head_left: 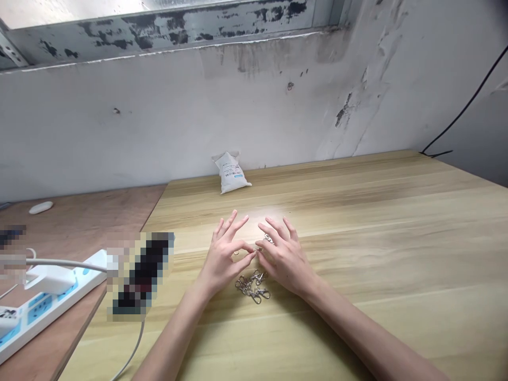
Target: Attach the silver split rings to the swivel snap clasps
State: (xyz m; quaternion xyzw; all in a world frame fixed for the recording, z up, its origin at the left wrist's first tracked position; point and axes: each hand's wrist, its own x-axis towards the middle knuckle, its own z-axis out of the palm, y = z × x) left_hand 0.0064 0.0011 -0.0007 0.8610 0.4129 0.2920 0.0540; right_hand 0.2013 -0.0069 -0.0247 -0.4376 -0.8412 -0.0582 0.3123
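Over the light wood table, my left hand (pixel 224 254) pinches a small metal piece (pixel 257 249) between thumb and forefinger, its other fingers spread upward. My right hand (pixel 283 259) meets it from the other side, thumb and forefinger closed on the same piece, which is too small and covered to name exactly. Just below the hands lies a loose pile of silver swivel snap hooks (pixel 254 286). More shiny metal bits (pixel 269 238) show partly behind my right fingers. A small ring (pixel 236 252) is visible beside my left thumb and forefinger.
A white plastic packet (pixel 232 173) with a printed label stands near the wall. To the left, a white power strip (pixel 55 301) with plugs lies on a brown table (pixel 130 203). A blurred-out dark object (pixel 143 275) and a white cable (pixel 137 346) are beside my left arm.
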